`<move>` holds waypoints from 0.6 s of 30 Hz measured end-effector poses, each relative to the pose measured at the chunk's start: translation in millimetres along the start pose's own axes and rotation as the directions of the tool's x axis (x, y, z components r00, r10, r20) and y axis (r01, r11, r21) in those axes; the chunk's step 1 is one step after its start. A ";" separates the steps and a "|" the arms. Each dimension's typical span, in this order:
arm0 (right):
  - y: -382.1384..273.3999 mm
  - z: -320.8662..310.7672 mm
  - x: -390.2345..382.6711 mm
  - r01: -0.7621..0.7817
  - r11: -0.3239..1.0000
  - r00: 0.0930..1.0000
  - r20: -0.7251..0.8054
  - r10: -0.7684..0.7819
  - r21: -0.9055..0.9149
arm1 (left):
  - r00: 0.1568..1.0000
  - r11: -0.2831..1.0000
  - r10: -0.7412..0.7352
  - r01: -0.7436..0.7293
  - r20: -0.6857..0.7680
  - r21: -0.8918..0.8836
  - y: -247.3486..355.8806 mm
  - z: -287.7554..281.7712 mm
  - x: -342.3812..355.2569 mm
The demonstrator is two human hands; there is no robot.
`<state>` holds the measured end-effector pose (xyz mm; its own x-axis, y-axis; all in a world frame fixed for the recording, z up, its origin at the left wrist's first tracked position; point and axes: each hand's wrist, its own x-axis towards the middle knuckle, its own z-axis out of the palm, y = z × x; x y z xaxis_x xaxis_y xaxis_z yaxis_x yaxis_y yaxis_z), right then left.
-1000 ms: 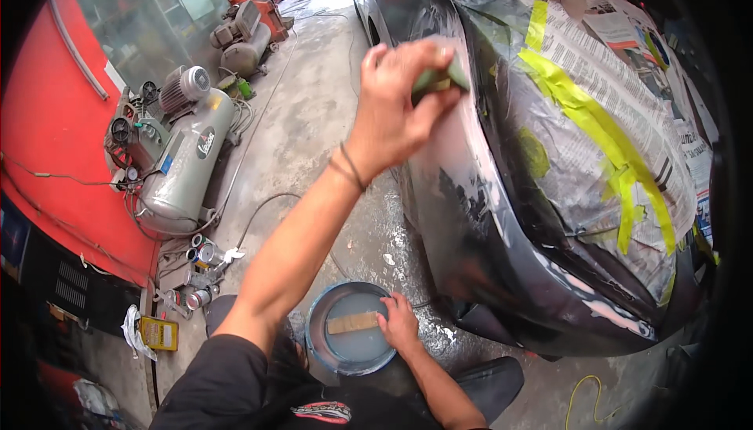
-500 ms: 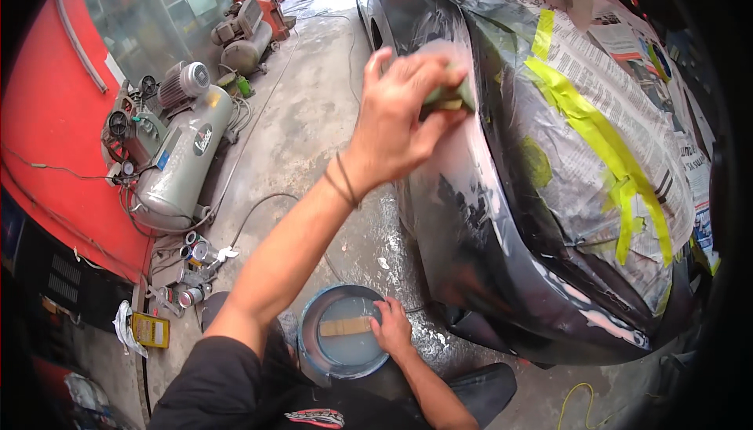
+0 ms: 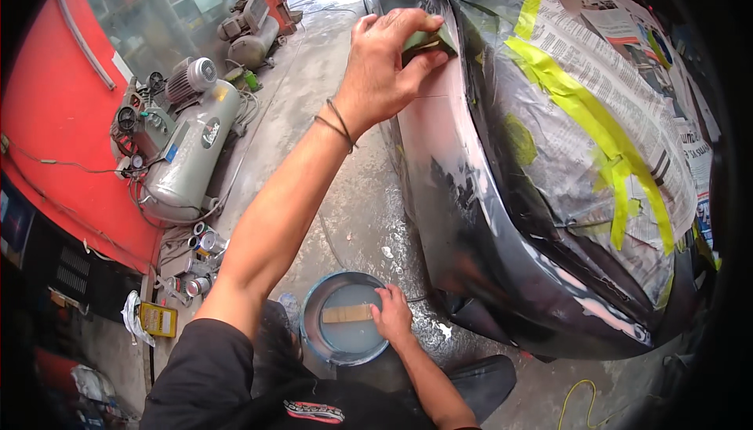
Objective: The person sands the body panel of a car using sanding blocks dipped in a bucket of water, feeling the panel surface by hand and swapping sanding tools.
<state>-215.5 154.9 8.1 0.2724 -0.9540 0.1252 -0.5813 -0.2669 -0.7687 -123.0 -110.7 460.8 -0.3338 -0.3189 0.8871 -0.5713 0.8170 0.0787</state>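
Note:
My left hand (image 3: 384, 61) pinches a folded green sanding pad (image 3: 430, 39) and presses it against the pale, sanded patch (image 3: 439, 116) on the dark car panel (image 3: 463, 226). Part of the pad is hidden by my fingers. Low in the middle stands a round blue-grey bucket (image 3: 308, 328) with cloudy water. My right hand (image 3: 394, 316) grips its right rim, fingertips reaching inside. A flat tan strip (image 3: 345, 314) lies across the bucket, its right end close to those fingertips; whether they touch it is unclear.
Newspaper (image 3: 584, 132) and yellow-green tape (image 3: 565, 97) cover the car's lamp area. An air compressor (image 3: 196, 148) stands on the left, near a red wall (image 3: 70, 124). Several cans (image 3: 205, 240) and a yellow tin (image 3: 158, 319) sit on the floor below it.
My left hand has moved up and slightly left along the panel with the pad, baring more of the pale patch. My right hand stays at the bucket.

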 end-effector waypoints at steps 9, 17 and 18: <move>11.6 -2.8 -8.0 -0.041 0.998 0.996 0.071 0.045 -0.057 | 0.942 0.973 -0.224 0.202 0.251 0.113 183.1 -12.5 -116.8; 5.6 2.9 -8.6 0.032 0.999 0.999 0.022 -0.032 -0.037 | 0.979 0.961 -0.200 0.205 -0.048 0.187 90.7 2.0 -43.6; 11.2 2.4 -6.7 0.043 0.996 0.999 0.006 -0.042 -0.077 | 0.981 0.967 -0.195 0.194 -0.010 0.163 102.9 0.4 -54.5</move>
<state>-222.0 158.6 -2.8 0.3013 -0.9410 0.1538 -0.6265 -0.3170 -0.7121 -163.9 -9.5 420.3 -0.2085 -0.4676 0.8590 -0.7396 0.6501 0.1744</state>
